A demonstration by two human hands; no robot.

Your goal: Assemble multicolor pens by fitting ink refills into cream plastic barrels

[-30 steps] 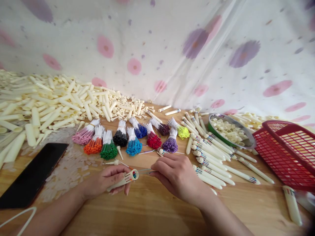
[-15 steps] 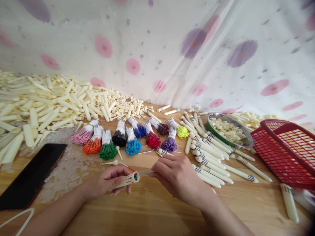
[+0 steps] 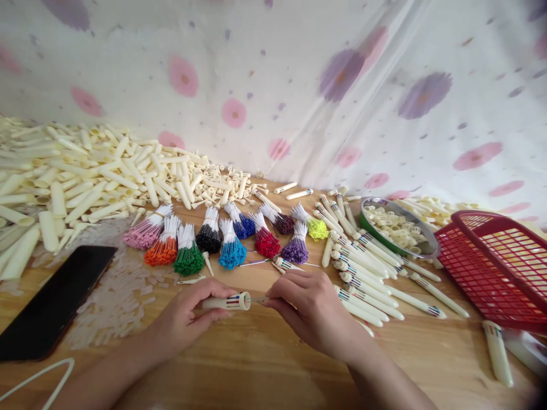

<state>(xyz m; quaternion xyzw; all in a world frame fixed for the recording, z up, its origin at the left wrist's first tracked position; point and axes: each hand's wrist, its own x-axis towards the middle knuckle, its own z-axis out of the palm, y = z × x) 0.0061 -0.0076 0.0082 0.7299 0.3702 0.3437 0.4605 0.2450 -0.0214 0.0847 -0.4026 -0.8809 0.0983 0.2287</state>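
Observation:
My left hand (image 3: 194,310) is closed round a cream pen barrel (image 3: 226,302), its slotted, open end turned to the right. Coloured pieces show through the slots. Pinched in the fingers of my right hand (image 3: 305,307) is a thin pen refill (image 3: 257,300), whose far end meets the barrel's mouth; how deep it sits I cannot tell. Beyond my hands stand bundles of refills with coloured ends, among them green (image 3: 188,259), light blue (image 3: 232,250) and purple (image 3: 294,247). Filled cream pens (image 3: 363,285) lie in rows right of my right hand.
A heap of cream barrels (image 3: 85,171) covers the back left. Small clear pieces (image 3: 115,302) lie beside a black phone (image 3: 51,307). At the right are a metal bowl (image 3: 365,219) of cream parts and a red plastic basket (image 3: 474,273). A flowered sheet (image 3: 273,74) hangs behind.
The barrel has turned so its slots face up, and my left hand has shifted its grip on it. My right hand stays near the mouth with the thin refill.

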